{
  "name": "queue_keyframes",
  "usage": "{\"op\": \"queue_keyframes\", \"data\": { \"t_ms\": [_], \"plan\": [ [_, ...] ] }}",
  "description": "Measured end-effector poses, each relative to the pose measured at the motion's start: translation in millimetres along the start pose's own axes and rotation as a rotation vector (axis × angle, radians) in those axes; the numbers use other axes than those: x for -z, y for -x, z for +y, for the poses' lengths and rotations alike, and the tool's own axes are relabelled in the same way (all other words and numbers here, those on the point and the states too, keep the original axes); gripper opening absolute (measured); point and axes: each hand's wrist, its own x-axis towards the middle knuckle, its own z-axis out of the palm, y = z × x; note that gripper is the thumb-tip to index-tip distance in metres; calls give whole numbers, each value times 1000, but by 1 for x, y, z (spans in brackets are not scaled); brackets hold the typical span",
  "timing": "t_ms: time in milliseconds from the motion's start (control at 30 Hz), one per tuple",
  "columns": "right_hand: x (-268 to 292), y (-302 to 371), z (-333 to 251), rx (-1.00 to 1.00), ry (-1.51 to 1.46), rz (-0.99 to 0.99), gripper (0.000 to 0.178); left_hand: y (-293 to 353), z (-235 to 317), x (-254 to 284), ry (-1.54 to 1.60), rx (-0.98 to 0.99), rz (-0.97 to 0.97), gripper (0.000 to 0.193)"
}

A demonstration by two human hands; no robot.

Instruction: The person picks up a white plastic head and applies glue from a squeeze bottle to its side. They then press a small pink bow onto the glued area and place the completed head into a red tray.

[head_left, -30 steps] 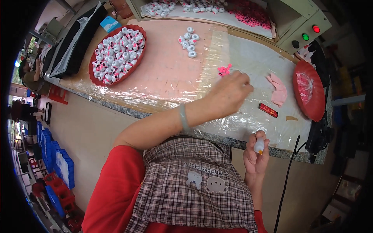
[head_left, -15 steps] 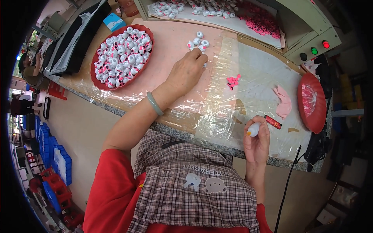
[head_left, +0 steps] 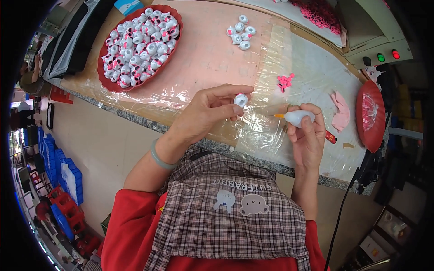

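Observation:
My left hand (head_left: 209, 107) pinches a small white figurine head (head_left: 241, 100) with a hollow opening and a bit of pink, held over the near edge of the table. In my right hand (head_left: 308, 135) is a small white squeeze bottle (head_left: 300, 118) with an orange tip and thin needle, which points left toward the piece but stays apart from it. A loose group of similar white pieces (head_left: 244, 44) lies farther back. Right of them sits a little heap of pink parts (head_left: 285, 81). At the left, a red scalloped tray (head_left: 102, 79) is heaped with white-and-pink pieces.
A red dish (head_left: 365, 135) with a clear-wrapped bundle stands at the right end, beside a pink cloth scrap (head_left: 340, 112) and a small red cylinder (head_left: 331, 137). Behind is a metal cabinet (head_left: 379, 43) with lit buttons and more pink parts. A black cable (head_left: 338, 212) hangs at the right.
My left hand has come back from the white group toward me with one piece in its fingers. The bottle in my right hand has risen and turned its tip leftward.

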Motion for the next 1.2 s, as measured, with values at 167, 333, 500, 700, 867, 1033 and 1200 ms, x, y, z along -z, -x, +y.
{"op": "queue_keyframes", "data": {
  "t_ms": [167,333,500,700,867,1033,1200],
  "plan": [
    [-21,-7,-3,12,92,-17,24,11,0,6,121,62,-36,38],
    [-29,-9,-3,101,308,19,32,14,-3,12,168,29,-77,33],
    [-38,-6,-4,200,344,19,31,14,-8,15,209,48,-60,29],
    [-37,-2,-5,269,370,44,34,14,-5,6,154,-3,-46,34],
    [-36,0,-5,274,360,53,34,14,-8,10,32,3,-73,37],
    [-34,4,-4,319,440,36,34,16,-6,1,21,-53,8,36],
    [-34,9,-3,387,537,29,35,16,-10,2,-35,-55,-1,33]
  ]
}}
